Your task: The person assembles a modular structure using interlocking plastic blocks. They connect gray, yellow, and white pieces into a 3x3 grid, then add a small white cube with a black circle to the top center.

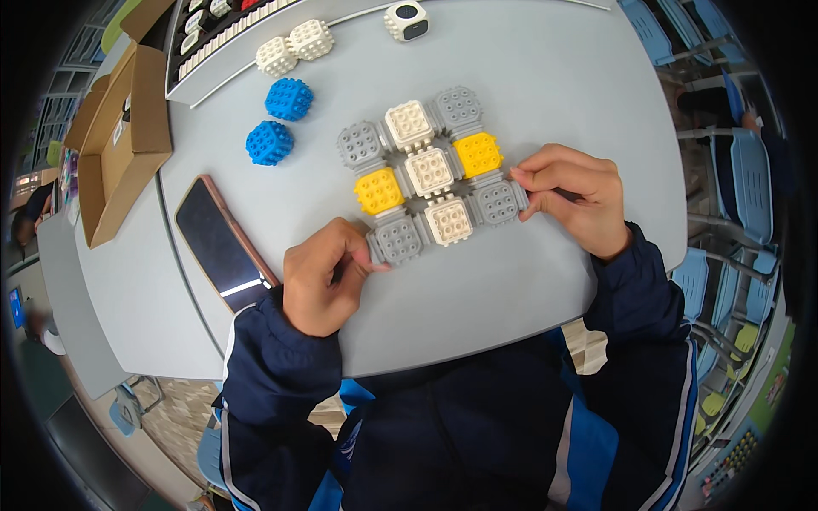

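A three-by-three block of studded cubes lies on the grey table: grey at the corners, white in the middle, top and bottom, yellow at the left and right. My left hand pinches the near-left grey cube. My right hand pinches the near-right grey cube. Both forearms wear dark blue sleeves.
Two loose blue cubes and two white cubes lie at the far left. A phone rests face up by my left hand. An open cardboard box, a white keyboard-like tray and a white cube device stand farther off. Blue chairs line the right.
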`<state>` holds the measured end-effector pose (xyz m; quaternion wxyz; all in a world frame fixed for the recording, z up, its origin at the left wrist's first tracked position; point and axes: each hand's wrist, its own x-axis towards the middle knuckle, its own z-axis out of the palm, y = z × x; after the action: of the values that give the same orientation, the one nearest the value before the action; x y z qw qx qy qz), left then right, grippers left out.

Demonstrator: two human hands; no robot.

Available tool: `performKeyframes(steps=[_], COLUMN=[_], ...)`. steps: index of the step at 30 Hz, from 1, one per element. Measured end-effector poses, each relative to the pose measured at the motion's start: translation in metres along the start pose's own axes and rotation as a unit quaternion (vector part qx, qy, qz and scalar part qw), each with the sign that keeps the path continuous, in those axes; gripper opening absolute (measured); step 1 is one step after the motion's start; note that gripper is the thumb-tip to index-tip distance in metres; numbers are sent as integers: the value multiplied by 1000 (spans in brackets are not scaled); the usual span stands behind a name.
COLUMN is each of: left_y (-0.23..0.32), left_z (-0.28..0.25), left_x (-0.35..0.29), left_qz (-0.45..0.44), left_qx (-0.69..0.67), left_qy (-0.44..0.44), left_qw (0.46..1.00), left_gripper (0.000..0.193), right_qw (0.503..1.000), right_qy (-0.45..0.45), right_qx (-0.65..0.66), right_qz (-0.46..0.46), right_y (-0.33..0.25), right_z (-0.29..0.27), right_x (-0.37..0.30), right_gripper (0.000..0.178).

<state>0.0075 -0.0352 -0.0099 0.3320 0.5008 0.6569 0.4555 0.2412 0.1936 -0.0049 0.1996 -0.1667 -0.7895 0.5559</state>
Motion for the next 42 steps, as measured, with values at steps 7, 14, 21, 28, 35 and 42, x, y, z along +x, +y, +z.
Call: performKeyframes(steps=[7, 14, 21, 28, 35, 42], left_y=[-1, -2, 0, -1, 19, -17], left_z=[-4, -3, -3, -5, -10, 13], left_x=[14, 15, 16, 13, -3, 23], left_qz=[152, 177, 176, 189, 79, 426], left_qx=[49, 70, 84, 101, 49, 71], left_qy=[-56, -63, -68, -45, -27, 283], left_qw=[985, 980, 978, 976, 995, 856], left_gripper=[28, 26, 26, 27, 22, 55], right_qw=[997, 990, 984, 993, 984, 945], right_qy=[-43, -29, -21, -34, -88, 14], right_qx=[-39, -88, -105, -78, -114, -54], right_qz=[-44, -106, -144, -84, -105, -323], right_y=[0, 1, 2, -1, -9, 0], right_z=[-8, -2, 0, -3, -20, 2], right_x=[8, 9, 9, 6, 5, 40], right_gripper=[3, 18, 19, 3, 28, 59])
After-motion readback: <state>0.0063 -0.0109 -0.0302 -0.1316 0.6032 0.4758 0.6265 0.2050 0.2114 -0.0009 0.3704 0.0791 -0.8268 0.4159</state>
